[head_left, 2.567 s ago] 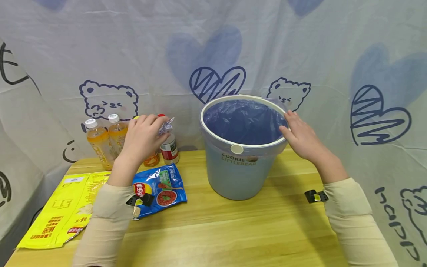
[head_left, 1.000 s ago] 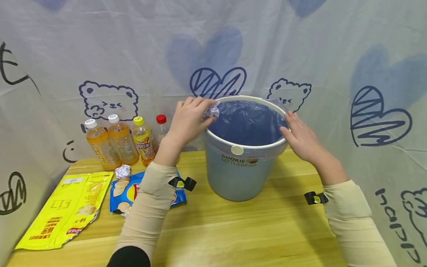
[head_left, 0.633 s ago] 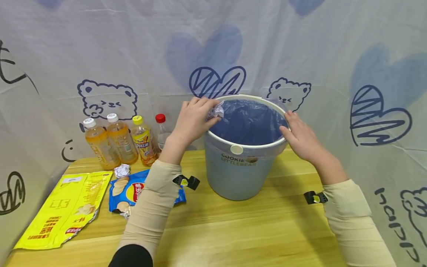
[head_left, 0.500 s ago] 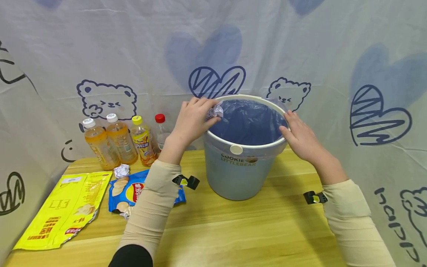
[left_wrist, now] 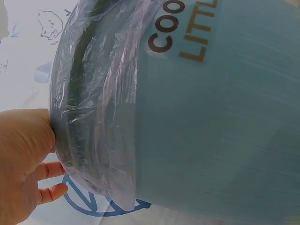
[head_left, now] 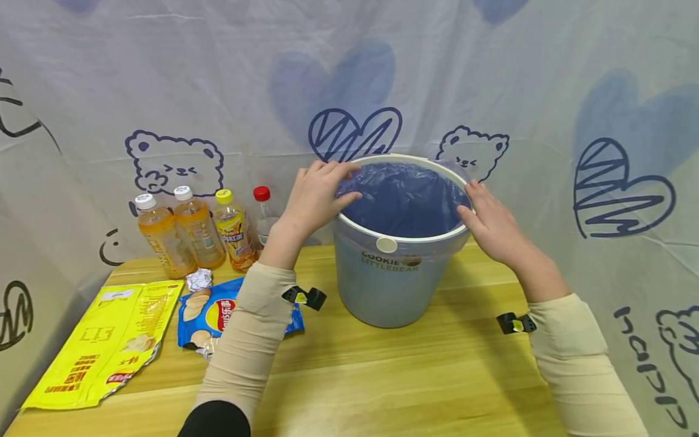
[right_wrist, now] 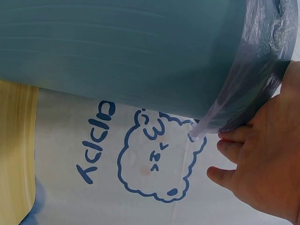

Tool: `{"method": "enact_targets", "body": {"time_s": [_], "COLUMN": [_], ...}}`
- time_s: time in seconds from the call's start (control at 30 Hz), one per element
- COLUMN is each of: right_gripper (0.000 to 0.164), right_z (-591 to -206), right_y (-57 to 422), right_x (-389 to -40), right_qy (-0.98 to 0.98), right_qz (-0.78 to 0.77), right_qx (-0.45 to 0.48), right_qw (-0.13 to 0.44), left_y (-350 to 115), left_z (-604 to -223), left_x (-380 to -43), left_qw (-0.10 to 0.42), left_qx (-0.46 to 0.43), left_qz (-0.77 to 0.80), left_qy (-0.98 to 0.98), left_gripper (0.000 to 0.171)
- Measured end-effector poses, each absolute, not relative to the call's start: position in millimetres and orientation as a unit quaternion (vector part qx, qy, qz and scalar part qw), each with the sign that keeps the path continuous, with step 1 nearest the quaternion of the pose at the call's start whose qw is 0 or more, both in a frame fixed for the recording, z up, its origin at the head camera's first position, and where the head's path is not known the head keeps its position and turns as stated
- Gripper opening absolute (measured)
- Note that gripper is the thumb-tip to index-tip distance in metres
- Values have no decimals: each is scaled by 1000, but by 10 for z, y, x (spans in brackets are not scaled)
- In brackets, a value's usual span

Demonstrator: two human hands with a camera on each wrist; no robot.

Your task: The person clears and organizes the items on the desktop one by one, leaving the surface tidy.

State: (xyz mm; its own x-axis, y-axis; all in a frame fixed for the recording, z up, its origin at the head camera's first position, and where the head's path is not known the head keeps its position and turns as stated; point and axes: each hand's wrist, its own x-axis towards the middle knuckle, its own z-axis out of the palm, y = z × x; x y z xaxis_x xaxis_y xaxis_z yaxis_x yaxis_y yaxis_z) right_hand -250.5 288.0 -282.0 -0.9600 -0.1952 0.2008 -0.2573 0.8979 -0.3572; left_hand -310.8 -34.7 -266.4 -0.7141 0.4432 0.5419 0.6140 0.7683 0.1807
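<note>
A light blue trash can (head_left: pixel 384 297) with a white rim stands upright on the wooden table, lined with a clear plastic bag (head_left: pixel 404 191). My left hand (head_left: pixel 314 200) is at the left side of the rim, thumb and fingers spread with nothing between them. In the left wrist view, the left hand (left_wrist: pixel 26 164) lies beside the bag-covered edge. On the right, my right hand (head_left: pixel 494 221) holds the rim, thumb on its inner side. Fingers of the right hand (right_wrist: pixel 265 154) show along the outer wall in the right wrist view. The can's bottom is hidden.
Left of the can stand two white-capped bottles (head_left: pixel 199 230), a yellow-capped bottle (head_left: pixel 235 233) and a red-capped bottle (head_left: pixel 264 212). A crumpled paper ball (head_left: pixel 199 279), a blue chip bag (head_left: pixel 202 315) and a yellow packet (head_left: pixel 104 346) lie in front of them.
My left hand carried a crumpled paper ball rightward to the can's rim and let it go; the ball is now out of sight. The right hand has stayed on the rim.
</note>
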Motion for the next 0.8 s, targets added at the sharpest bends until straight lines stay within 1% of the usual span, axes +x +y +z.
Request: {"method": "enact_targets", "body": {"time_s": [0.37, 0.8], "right_gripper": [67, 68], "right_z": [-2823, -2829], "right_y": [2892, 2886], "right_x": [-2507, -2505], "right_qy": [-971, -970], "right_qz": [193, 197], "right_qx": [117, 119], "right_qw": [78, 77], "left_y": [-350, -421], "left_z": [-2676, -2723], "left_x": [-3102, -3010], "left_qw": [246, 292], "left_qx": [-281, -262], "left_qz": [-174, -149], "left_qy": [-911, -908], "left_gripper": [46, 42]}}
